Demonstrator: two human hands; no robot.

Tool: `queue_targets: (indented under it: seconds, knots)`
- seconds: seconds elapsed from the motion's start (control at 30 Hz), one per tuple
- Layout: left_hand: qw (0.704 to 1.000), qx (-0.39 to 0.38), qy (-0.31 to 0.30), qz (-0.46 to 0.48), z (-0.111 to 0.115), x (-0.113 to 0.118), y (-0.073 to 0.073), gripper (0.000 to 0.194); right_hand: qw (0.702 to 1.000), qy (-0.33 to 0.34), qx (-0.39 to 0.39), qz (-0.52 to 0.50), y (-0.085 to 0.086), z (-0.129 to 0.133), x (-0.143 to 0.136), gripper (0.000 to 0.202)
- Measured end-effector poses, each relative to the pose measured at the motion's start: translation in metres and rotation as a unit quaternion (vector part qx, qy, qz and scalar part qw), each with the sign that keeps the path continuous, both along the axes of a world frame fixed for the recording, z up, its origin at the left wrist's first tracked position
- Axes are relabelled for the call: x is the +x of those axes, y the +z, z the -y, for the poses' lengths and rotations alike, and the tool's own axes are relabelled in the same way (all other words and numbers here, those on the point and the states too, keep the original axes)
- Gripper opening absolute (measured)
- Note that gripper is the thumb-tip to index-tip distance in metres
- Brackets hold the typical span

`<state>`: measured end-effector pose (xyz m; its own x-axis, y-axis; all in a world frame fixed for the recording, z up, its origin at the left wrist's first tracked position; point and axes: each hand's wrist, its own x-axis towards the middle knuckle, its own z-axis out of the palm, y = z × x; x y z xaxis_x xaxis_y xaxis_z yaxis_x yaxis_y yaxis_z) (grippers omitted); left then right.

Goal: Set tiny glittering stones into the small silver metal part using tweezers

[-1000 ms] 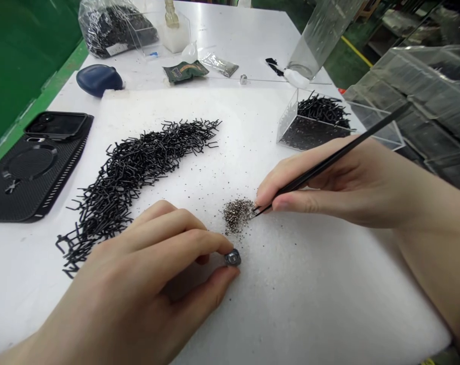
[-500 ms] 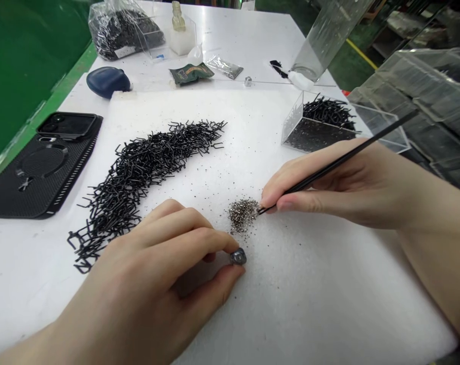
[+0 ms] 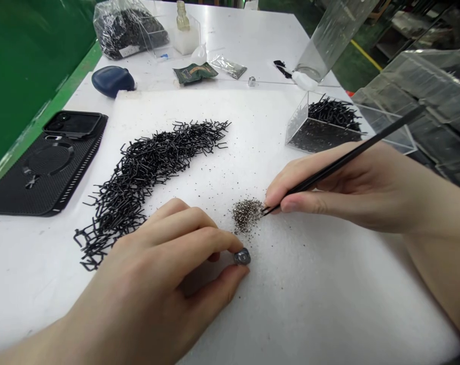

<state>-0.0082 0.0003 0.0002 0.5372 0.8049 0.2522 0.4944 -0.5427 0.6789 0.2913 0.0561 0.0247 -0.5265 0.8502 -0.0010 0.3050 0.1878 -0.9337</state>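
Observation:
Between the thumb and forefinger of my left hand point(image 3: 165, 268) is a small dark grey metal piece point(image 3: 242, 256), pinched just above the white mat point(image 3: 321, 299). My right hand point(image 3: 340, 187) is closed around black tweezers point(image 3: 328, 172), which slant up to the right. Their tips are at the right edge of a small heap of tiny metallic grains point(image 3: 247, 215). Whether a grain sits between the tips is too small to tell. Left of the heap, a long curved pile of bent black pins point(image 3: 149, 172) lies on the mat, partly behind my left hand.
A clear box of black pins point(image 3: 326, 124) stands behind my right hand. At the left lies a black phone point(image 3: 49, 162), with a dark blue rounded object point(image 3: 113, 81) beyond it. Farther back are a bag of black parts point(image 3: 127, 30), a green packet point(image 3: 195, 73) and a clear cylinder point(image 3: 328, 45).
The whole view has shifted slightly, so everything appears a little farther right. Both hands keep their grips, and the tweezer tips stay at the edge of the grain heap.

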Motion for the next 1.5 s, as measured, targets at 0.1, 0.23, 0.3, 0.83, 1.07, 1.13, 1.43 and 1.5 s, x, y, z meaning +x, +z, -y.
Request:
queue_targets:
  seconds: [0.1,0.23,0.3,0.83,1.07,1.13,1.43,1.5]
  knots:
    - [1.000,0.000,0.002,0.003,0.000,0.001,-0.002,0.016,1.000,-0.001,0.013,0.006,-0.001,0.000,0.000,0.006]
    - [1.000,-0.006,0.001,0.006,0.001,0.000,-0.001,0.015,1.000,0.001,0.022,0.015,0.000,0.000,0.001,0.007]
    - [1.000,-0.004,0.001,0.007,0.001,0.000,-0.001,0.016,1.000,0.002,0.022,0.013,0.000,-0.001,0.002,0.007]
    - [1.000,0.005,-0.002,0.026,0.002,0.001,-0.001,0.015,0.988,0.066,-0.109,-0.085,0.002,0.013,-0.022,0.004]
    - [1.000,0.008,0.006,0.026,0.000,0.003,0.000,0.015,0.987,0.068,-0.111,-0.089,-0.002,0.014,-0.021,0.009]
    - [1.000,0.012,0.004,0.017,0.000,0.004,0.003,0.014,0.988,0.068,-0.109,-0.086,-0.002,0.014,-0.020,0.010]
    - [1.000,0.011,-0.007,-0.017,-0.004,0.004,0.008,0.014,0.989,0.066,-0.103,-0.083,-0.001,0.014,-0.023,0.008]
    - [1.000,0.012,-0.005,-0.012,-0.004,0.005,0.007,0.013,0.990,0.066,-0.098,-0.081,-0.001,0.015,-0.023,0.007]
